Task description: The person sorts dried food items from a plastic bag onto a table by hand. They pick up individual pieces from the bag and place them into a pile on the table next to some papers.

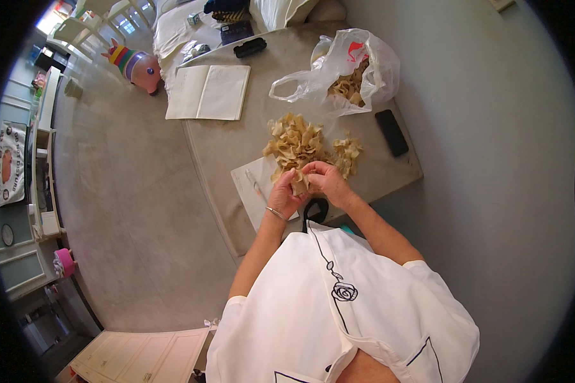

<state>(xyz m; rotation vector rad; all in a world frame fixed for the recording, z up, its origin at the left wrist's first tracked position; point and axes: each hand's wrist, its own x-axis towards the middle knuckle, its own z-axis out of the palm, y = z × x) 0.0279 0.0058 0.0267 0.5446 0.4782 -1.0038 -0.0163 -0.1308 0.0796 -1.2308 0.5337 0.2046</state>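
Observation:
My left hand [286,195], with a metal bangle at the wrist, holds a curled tan dried food piece [299,185]. My right hand [331,183] pinches the same piece from the other side with thumb and fingertips. Just beyond my hands lies a large pile of dried curled pieces [294,141]. A smaller pile [348,152] of similar pieces sits to its right. Partly under the large pile and my left hand is a sheet of paper [249,191], with a clear pen [255,184] lying on it.
An open plastic bag [306,79] with more dried pieces stands at the table's far right. A black phone [391,133] lies near the right edge of the table [220,158]. An open notebook [208,92] and a black case [249,47] are farther back. A wall rises on the right.

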